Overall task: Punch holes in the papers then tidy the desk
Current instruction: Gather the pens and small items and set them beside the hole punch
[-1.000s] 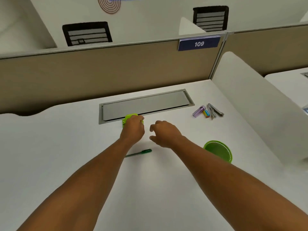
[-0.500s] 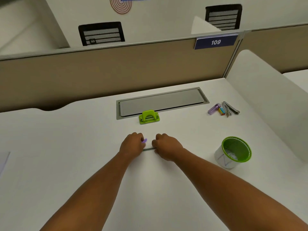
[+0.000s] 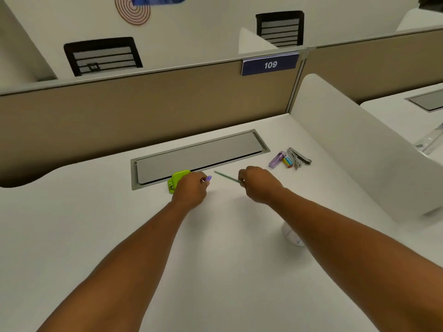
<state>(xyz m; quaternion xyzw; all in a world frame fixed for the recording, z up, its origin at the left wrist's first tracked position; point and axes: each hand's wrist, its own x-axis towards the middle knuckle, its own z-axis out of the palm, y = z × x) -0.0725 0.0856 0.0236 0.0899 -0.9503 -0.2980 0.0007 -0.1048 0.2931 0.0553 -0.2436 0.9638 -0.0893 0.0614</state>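
Note:
My left hand [image 3: 191, 188] is closed around a small purple-tipped item [image 3: 208, 178], likely a pen cap. My right hand [image 3: 260, 184] grips a thin green pen [image 3: 226, 177] that points left and away, toward the cap. The two hands are a short gap apart above the white desk [image 3: 227, 271]. A bright green hole punch [image 3: 176, 179] stands just behind my left hand, at the front edge of the grey cable hatch [image 3: 199, 156]. No papers show in this view.
A purple item [image 3: 277, 159], a small colourful eraser [image 3: 287, 162] and grey metal clips [image 3: 298, 158] lie to the right of the hatch. A white cup [image 3: 291, 236] peeks out beneath my right forearm. A white side divider [image 3: 359, 149] bounds the desk on the right.
The hands came off the desk and pulled apart: the cap stayed in the left hand, the green pen in the right. The view shifted, hiding most of the green-rimmed cup under my arm.

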